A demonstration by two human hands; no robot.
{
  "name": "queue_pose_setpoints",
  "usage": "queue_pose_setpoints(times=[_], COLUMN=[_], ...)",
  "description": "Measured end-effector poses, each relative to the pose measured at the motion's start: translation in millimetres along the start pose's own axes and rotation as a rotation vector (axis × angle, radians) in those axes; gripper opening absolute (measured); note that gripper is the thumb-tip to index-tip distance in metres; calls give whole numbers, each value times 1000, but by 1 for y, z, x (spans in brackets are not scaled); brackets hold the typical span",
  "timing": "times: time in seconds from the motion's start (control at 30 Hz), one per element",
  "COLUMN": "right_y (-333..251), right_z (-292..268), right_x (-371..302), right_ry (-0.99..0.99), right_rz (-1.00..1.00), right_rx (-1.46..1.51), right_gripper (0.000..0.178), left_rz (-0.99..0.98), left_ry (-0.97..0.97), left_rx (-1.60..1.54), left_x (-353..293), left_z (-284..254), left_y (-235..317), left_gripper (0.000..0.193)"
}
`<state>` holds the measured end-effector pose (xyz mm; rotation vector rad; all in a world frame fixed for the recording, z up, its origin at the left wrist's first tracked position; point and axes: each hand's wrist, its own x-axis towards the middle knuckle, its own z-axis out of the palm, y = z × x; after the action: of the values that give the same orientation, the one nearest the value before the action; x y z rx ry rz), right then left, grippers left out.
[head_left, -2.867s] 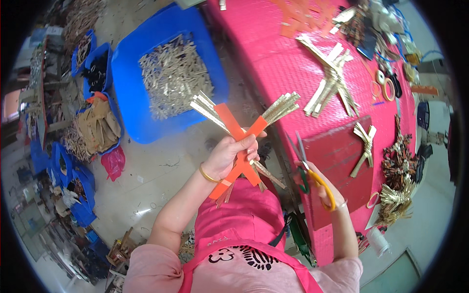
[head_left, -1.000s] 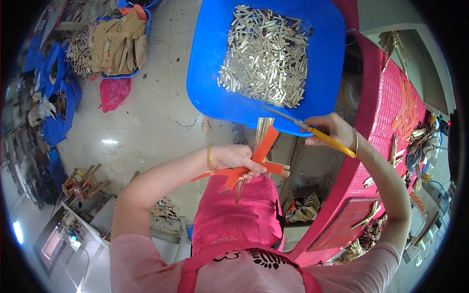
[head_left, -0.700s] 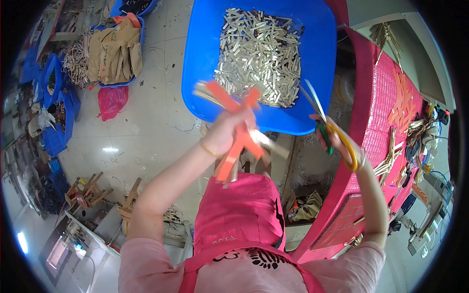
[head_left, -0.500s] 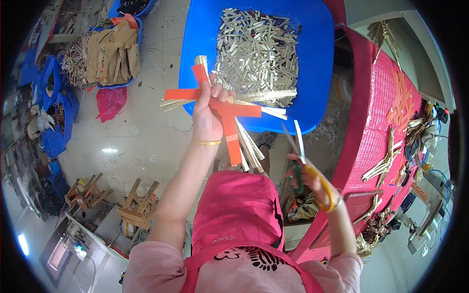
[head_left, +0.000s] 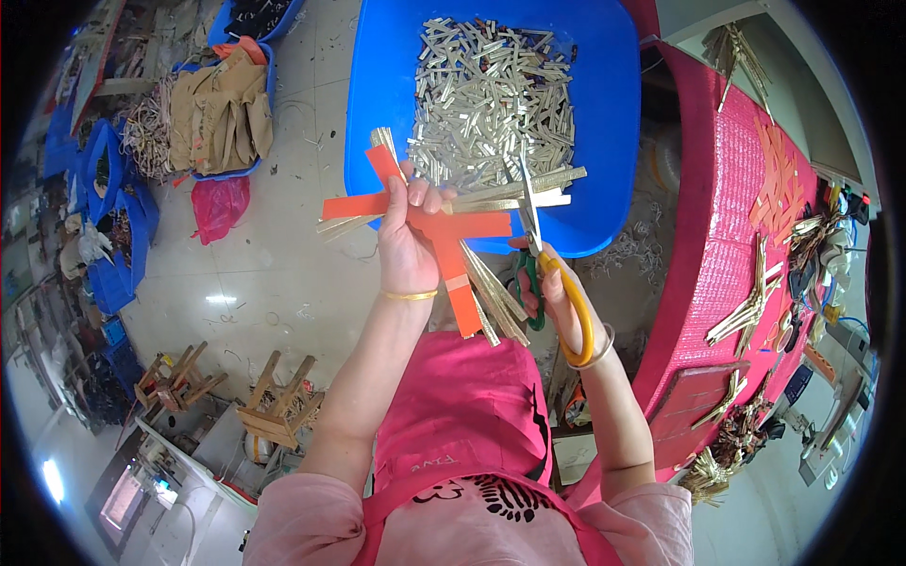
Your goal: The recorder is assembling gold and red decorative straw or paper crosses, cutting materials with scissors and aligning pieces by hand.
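My left hand (head_left: pixel 409 247) is closed on a bunch of flat orange strips (head_left: pixel 451 259) and gold strips (head_left: pixel 495 292) that fan out in several directions. In my right hand (head_left: pixel 557 294) is a pair of scissors (head_left: pixel 530 212) with one yellow and one green handle loop. The blades point away from me and are parted, crossing the gold strips that stick out to the right of my left hand. Whether they touch the strips I cannot tell. Below this lies the blue tub (head_left: pixel 604 179), which holds many short gold cut pieces (head_left: pixel 491 104).
At right stands a pink-covered table (head_left: pixel 694 274) with orange strips (head_left: pixel 779 184) and gold strips (head_left: pixel 746 302). Brown paper (head_left: pixel 219 108) fills a blue bin at upper left, beside a pink bag (head_left: pixel 220 208). Wooden stools (head_left: pixel 274 410) stand at lower left.
My right hand has moved up and left, bringing the scissors from beside the strips to across the gold ends. The left hand with its bunch has shifted slightly down and right.
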<state>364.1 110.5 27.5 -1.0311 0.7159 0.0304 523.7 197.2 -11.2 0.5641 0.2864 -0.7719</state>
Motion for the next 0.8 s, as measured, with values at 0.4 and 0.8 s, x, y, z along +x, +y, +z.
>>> queue_pose_setpoints(times=[0.4,0.8], right_y=[-8,-44], right_z=[-3,-2], right_x=[12,48], right_ry=[290,174], right_rz=[-162,-269], right_rx=[67,-38], right_gripper=[31,47], left_rz=[13,-252], left_ry=[46,-43], left_rx=[-61,163], left_x=[19,-11], left_z=[-6,25], left_y=[0,-1], left_gripper=[24,37])
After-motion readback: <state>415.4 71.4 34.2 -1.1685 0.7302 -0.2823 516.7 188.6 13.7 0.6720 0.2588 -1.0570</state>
